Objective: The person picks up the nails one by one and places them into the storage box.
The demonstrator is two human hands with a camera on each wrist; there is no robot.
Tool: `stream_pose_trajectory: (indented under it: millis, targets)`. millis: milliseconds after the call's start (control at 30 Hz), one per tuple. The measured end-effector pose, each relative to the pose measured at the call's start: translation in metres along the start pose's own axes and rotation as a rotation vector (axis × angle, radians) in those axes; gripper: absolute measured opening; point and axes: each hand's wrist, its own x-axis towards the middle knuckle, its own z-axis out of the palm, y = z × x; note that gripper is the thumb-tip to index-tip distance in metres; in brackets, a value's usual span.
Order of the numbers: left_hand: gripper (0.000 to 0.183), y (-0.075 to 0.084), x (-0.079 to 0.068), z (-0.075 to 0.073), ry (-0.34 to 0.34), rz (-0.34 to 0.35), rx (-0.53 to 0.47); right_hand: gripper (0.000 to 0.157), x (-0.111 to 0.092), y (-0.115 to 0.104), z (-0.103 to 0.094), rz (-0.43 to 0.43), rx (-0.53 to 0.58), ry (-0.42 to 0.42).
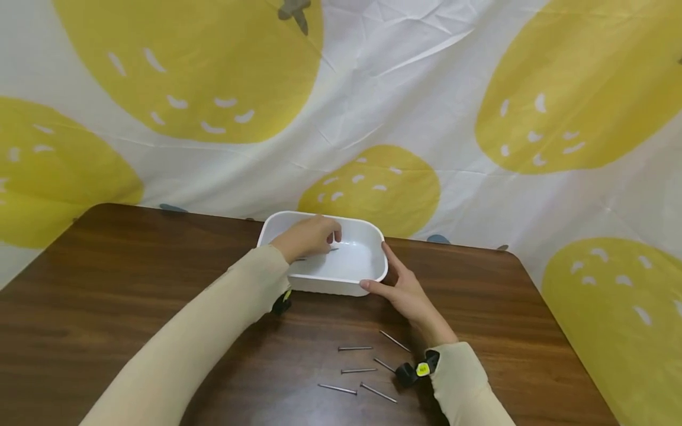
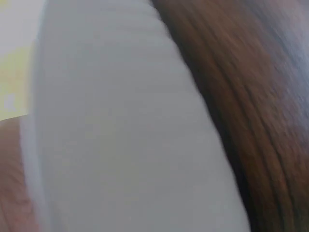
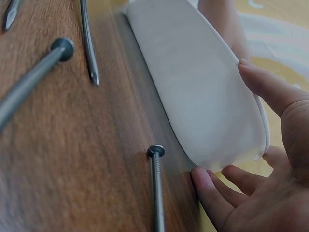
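Observation:
A white rectangular tray (image 1: 330, 285) stands at the back of the table. Into it reaches my left hand (image 1: 308, 238), fingers bent downward above the tray floor; the fingertips are partly hidden. Parts of thin nails (image 1: 334, 249) show beside and under that hand; whether it pinches one is unclear. My right hand (image 1: 407, 299) grips the tray's near right corner, thumb on the rim and fingers along the right end. The right wrist view shows this thumb (image 3: 270, 89) on the rim and the other fingers low on the wall. A sleeve (image 2: 120, 121) fills most of the left wrist view.
Several loose steel nails (image 1: 359, 371) lie on the brown wooden table (image 1: 186, 284) in front of the tray, close to the right wrist's black camera (image 1: 407, 375). A white cloth with yellow fruit shapes (image 1: 373, 183) hangs right behind the table's back edge.

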Motion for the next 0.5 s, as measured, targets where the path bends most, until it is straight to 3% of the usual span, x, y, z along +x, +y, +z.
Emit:
stream_pose_trajectory:
  millis: [233,500]
  targets:
    - [0.026,0.024,-0.016,-0.012,0.052,0.087,0.061,0.096,0.001,0.003,-0.005,-0.001,0.009,0.008]
    - [0.02,0.043,-0.049,-0.002,0.209,0.194,0.093,0.096,0.003,0.004,-0.009,-0.004,0.004,-0.006]
